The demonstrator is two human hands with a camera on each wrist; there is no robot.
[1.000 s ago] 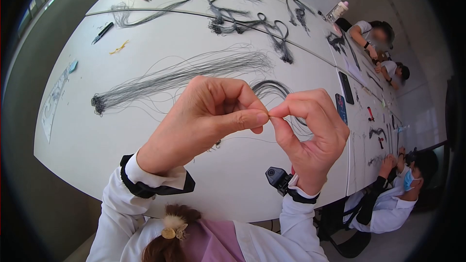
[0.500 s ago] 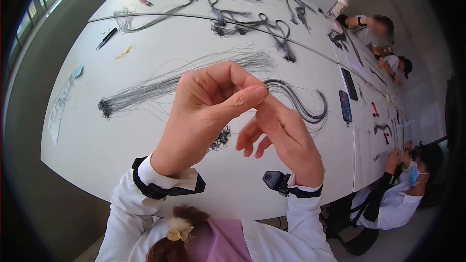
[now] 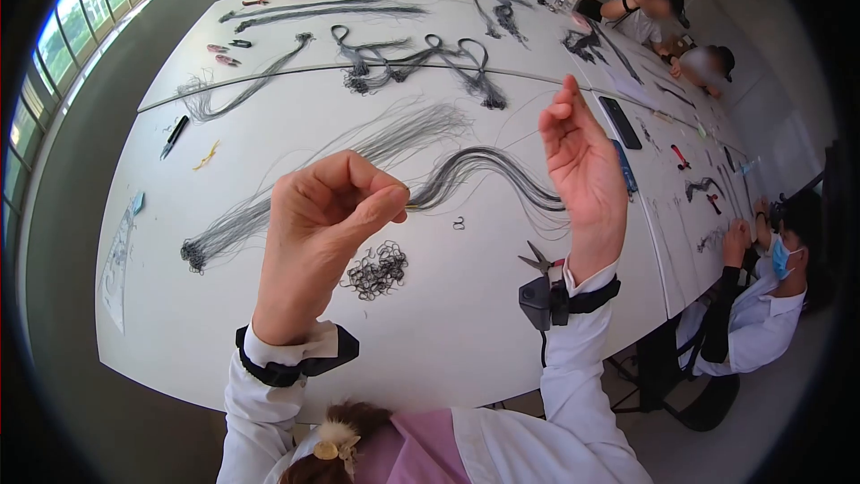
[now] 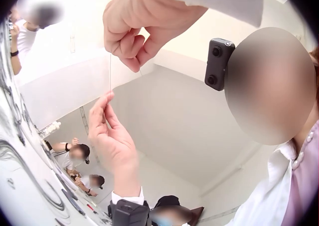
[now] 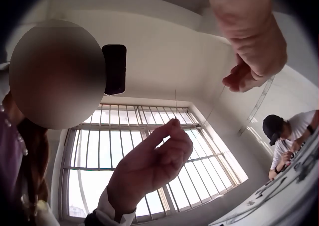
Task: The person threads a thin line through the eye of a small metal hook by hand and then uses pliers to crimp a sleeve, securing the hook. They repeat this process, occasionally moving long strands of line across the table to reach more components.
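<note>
My left hand (image 3: 309,233) pinches a thin line between thumb and index finger, with something tiny at the fingertips. The left wrist view shows the line (image 4: 110,74) running from the left hand (image 4: 149,26) to the fingertips of my raised right hand (image 4: 117,146), which pinch it. Both hands are apart above the table. In the right wrist view the right hand (image 5: 251,51) is at upper right, the left hand (image 5: 154,161) below. Small dark hooks (image 3: 376,271) lie heaped beside the left hand. A curved bundle of dark lines (image 3: 484,161) lies between the hands.
A long line bundle (image 3: 358,148) crosses the white table (image 3: 430,341). Pliers (image 3: 539,258) lie near my right wrist, with phones (image 3: 620,123) beyond. Scissors-like tools, a pen (image 3: 175,136) and more bundles (image 3: 484,85) are farther off. Several people sit around the table.
My right hand has moved away from the left, to the right and up, with its fingers straighter. The left hand still pinches. The head view has shifted, showing the hook heap and pliers.
</note>
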